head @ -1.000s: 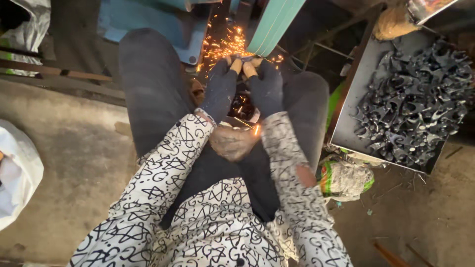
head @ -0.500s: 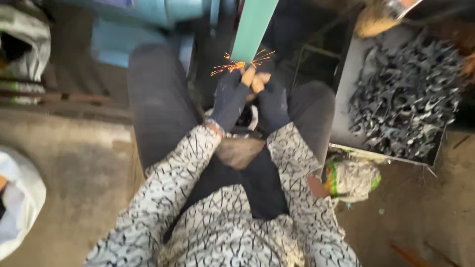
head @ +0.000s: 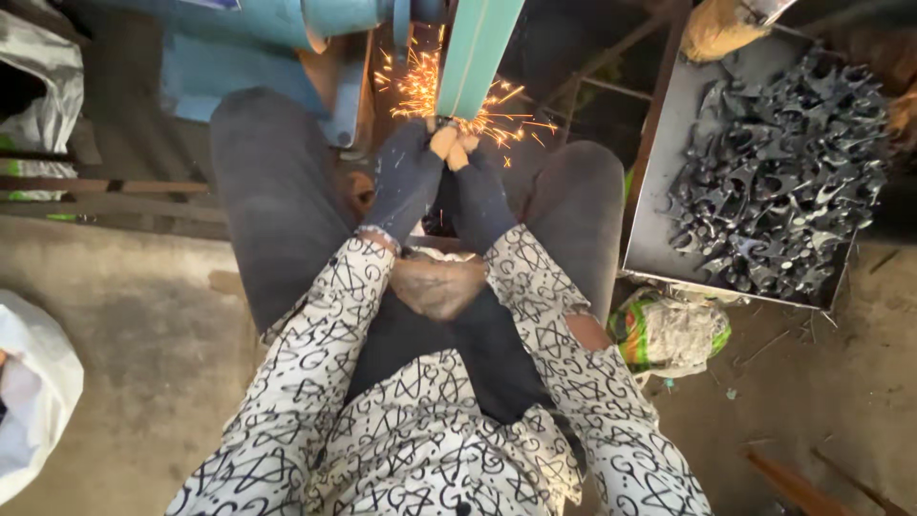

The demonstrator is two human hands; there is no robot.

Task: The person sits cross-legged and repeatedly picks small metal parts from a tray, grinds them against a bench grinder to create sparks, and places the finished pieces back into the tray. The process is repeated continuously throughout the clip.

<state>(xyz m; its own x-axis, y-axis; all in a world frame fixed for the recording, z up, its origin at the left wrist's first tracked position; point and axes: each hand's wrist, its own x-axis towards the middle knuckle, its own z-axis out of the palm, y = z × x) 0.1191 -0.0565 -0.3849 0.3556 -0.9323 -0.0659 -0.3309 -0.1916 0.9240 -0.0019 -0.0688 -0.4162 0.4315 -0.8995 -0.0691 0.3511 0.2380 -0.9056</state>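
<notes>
Top centre — gloved left hand and right hand closed together on a hidden piece against the sparking green belt — tray of dark metal parts upper right

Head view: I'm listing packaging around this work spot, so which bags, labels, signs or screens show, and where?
Crumpled green, orange and clear plastic bag: on the ground right of the knee, below the metal tray.
White plastic sack: lower left edge.
Grey-white sack: upper left.
No signs or screens visible.
</notes>
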